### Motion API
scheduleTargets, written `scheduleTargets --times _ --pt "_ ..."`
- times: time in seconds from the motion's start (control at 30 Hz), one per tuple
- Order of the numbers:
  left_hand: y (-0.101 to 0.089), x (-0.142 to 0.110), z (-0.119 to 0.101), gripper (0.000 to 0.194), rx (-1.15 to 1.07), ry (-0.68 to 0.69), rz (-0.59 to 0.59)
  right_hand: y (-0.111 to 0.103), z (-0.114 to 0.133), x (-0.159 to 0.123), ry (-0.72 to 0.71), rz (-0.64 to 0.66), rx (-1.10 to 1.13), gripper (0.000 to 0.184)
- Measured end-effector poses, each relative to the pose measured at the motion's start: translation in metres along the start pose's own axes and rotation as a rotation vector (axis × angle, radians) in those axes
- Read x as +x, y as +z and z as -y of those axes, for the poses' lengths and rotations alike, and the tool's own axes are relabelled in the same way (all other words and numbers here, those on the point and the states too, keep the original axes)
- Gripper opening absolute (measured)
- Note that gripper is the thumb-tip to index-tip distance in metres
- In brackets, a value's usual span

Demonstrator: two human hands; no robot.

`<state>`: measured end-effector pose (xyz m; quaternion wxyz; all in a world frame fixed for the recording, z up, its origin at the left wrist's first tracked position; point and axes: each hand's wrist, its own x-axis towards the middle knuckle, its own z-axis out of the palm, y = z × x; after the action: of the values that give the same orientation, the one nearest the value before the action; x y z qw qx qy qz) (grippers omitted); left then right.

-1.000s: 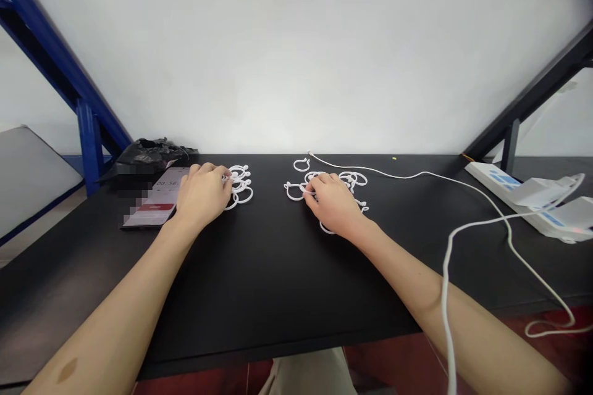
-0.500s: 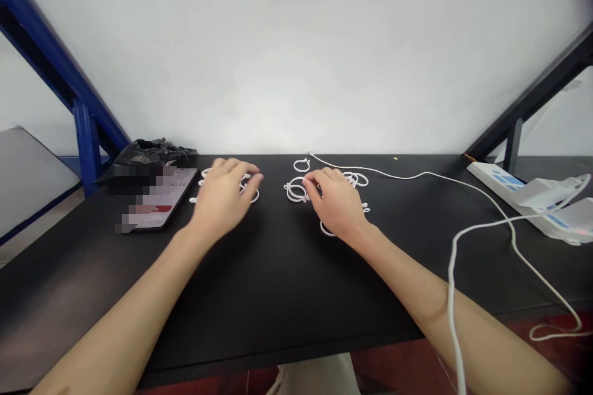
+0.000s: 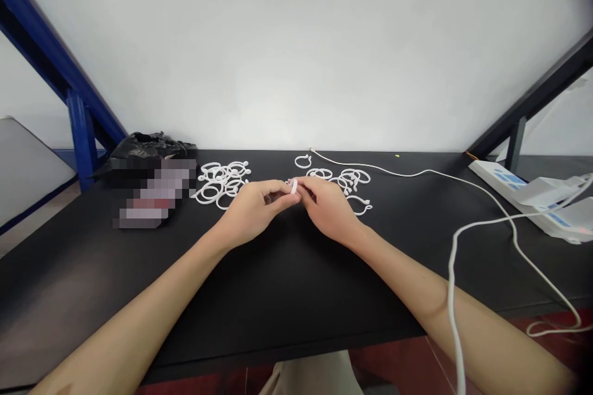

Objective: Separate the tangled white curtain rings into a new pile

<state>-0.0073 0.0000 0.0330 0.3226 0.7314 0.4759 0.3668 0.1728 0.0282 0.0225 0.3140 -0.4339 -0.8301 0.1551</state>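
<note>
My left hand (image 3: 259,207) and my right hand (image 3: 330,205) meet over the middle of the black table. Between their fingertips is a white plastic ring (image 3: 294,186), seen nearly edge-on, and both hands pinch it. Left of my left hand lies a loose pile of white plastic rings (image 3: 210,192), some with small knobs at the ends. More rings (image 3: 354,176) lie behind and beside my right hand, partly covered by it. One single ring (image 3: 302,162) rests farther back, apart from the others.
A phone (image 3: 160,194), largely pixelated, lies on the black table (image 3: 278,296) at left, before a black plastic bag (image 3: 148,148). At right are a white power strip (image 3: 523,194) and a white cable (image 3: 456,271) crossing over my right forearm. A white wall (image 3: 296,55) stands behind.
My left hand has moved right from above the left pile to meet my right hand. Both now hold a ring between them, uncovering the left pile.
</note>
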Motion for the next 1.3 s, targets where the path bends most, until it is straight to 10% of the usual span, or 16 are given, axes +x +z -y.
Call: scheduleTargets --times 0.27,0.53,1.3 --pt "-0.006 0.005 0.010 0.027 -0.559 -0.122 -0.065 0.000 0.013 -0.003 0.021 0.020 0.312 0.031" --pt "-0.008 0.002 0.007 0.025 -0.888 -0.135 0.141 0.002 0.011 -0.001 0.081 -0.047 0.384 0.024" --pt "-0.009 0.005 0.014 0.021 -0.832 -0.269 0.057 -0.002 0.006 -0.004 -0.149 -0.209 0.250 0.017"
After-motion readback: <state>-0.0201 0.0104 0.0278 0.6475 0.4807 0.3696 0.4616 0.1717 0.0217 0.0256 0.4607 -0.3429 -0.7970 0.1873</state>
